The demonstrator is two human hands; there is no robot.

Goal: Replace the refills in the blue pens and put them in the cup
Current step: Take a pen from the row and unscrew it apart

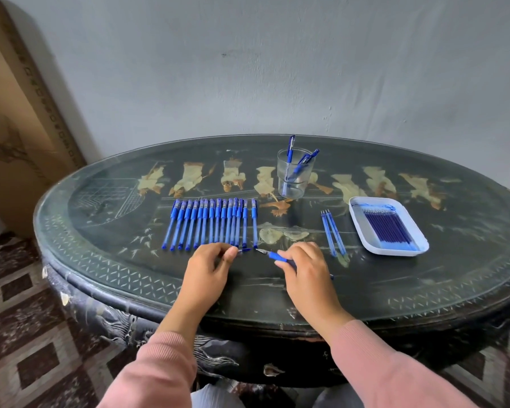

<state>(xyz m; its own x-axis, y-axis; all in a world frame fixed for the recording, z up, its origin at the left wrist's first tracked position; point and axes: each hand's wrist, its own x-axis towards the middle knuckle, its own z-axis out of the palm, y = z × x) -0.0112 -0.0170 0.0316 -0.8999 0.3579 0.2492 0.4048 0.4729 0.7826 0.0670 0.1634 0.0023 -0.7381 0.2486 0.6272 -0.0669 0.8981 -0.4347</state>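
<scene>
Head view, right hand (304, 268) gripping pen (273, 256), left hand (209, 266) pinching cap (244, 249)

Bare table (147, 201) left of the pen row (212, 223); cup (294, 175) and tray (388, 228) crowd the right

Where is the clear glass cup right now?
In the head view the clear glass cup stands far-centre on the dark oval table, behind the row of blue pens and left of the white plastic tray.
</scene>
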